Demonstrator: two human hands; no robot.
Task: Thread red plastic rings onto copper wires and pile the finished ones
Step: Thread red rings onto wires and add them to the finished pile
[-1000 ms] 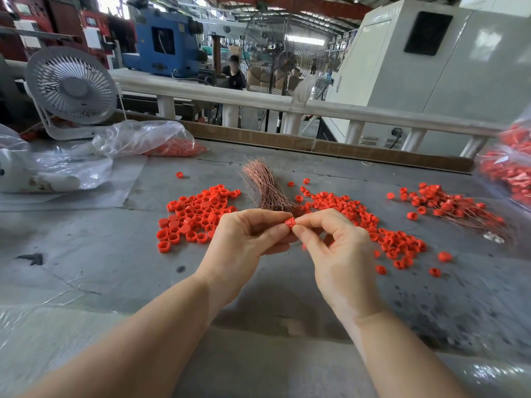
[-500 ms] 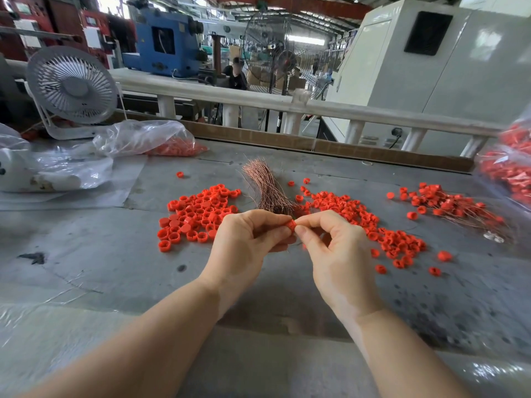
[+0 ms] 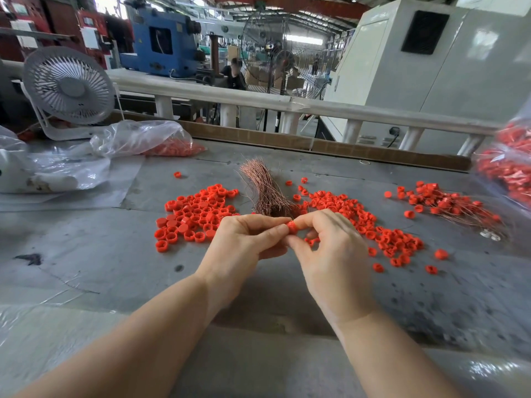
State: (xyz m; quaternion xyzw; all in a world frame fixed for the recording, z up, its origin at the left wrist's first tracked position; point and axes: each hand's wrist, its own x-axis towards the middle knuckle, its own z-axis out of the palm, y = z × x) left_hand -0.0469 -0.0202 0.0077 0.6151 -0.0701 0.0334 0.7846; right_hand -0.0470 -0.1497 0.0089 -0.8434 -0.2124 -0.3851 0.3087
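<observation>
Hands meet over the middle of the grey table (image 3: 86,254): the left hand (image 3: 244,248) and the right hand (image 3: 330,254) both pinch one red ring (image 3: 292,226) between thumb and fingertips, the remaining fingers curled. Just behind them lies the bundle of copper wires (image 3: 263,188), with loose rings (image 3: 198,214) heaped to its left and more rings (image 3: 359,222) to its right. Further right sits the finished pile (image 3: 448,202), rings on wires. A small white fan (image 3: 69,86) stands at the far left.

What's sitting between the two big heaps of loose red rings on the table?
In the head view, the bundle of copper wires lies between the left heap of red rings and the right heap.
</observation>
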